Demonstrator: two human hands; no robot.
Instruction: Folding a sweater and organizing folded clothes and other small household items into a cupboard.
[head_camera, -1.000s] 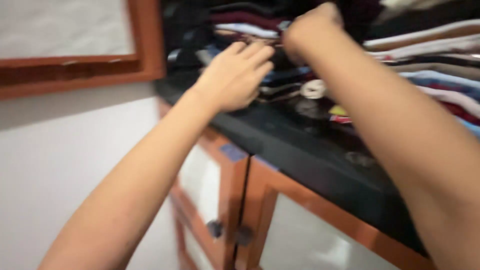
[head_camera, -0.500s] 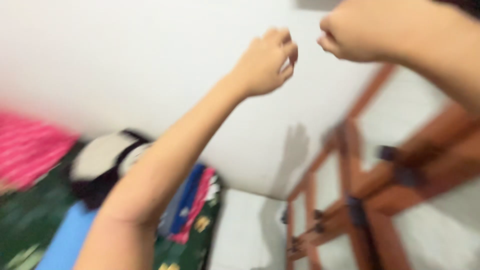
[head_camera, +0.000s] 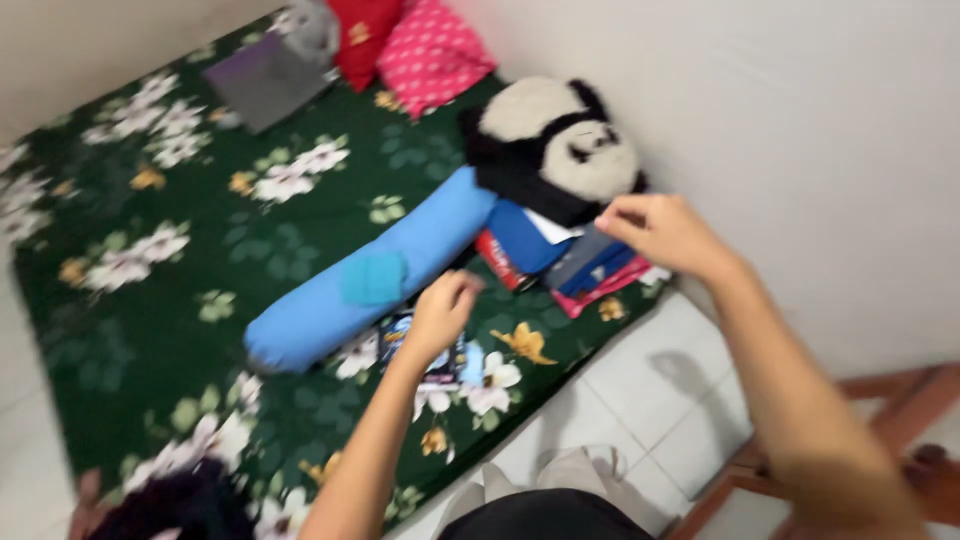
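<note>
- The right hand (head_camera: 665, 232) hangs over the stack of folded clothes (head_camera: 570, 262) at the mattress edge, fingers curled downward and touching or almost touching the top grey-blue piece. Blur prevents telling whether the fingers pinch the fabric or only rest on it.
- The left hand (head_camera: 442, 315) hovers above a small dark printed item (head_camera: 432, 352) lying flat on the green floral mattress (head_camera: 150, 260). Its fingers are bent inward, loosely closed; nothing is visibly held, and contact with the item cannot be confirmed.
- The stack lies directly beneath and slightly left of the right hand, so that hand is the nearer one. The left hand is well apart from it, lower left.
- The stack's long axis runs diagonally, from the lower right at the mattress edge toward the upper left, where it butts against the blue bolster (head_camera: 370, 275).
- The bolster lies along its own diagonal from lower left to upper right, between the two hands' working areas. A teal patch sits on its middle.
- A panda plush (head_camera: 555, 150) rests just above the stack, touching or close to it, against the white wall (head_camera: 800, 150).
- Red and pink pillows (head_camera: 410, 45) and a grey flat object (head_camera: 265, 80) lie well apart at the far end.
- White floor tiles (head_camera: 650, 390) and a wooden frame (head_camera: 880, 440) occupy the lower right.
</note>
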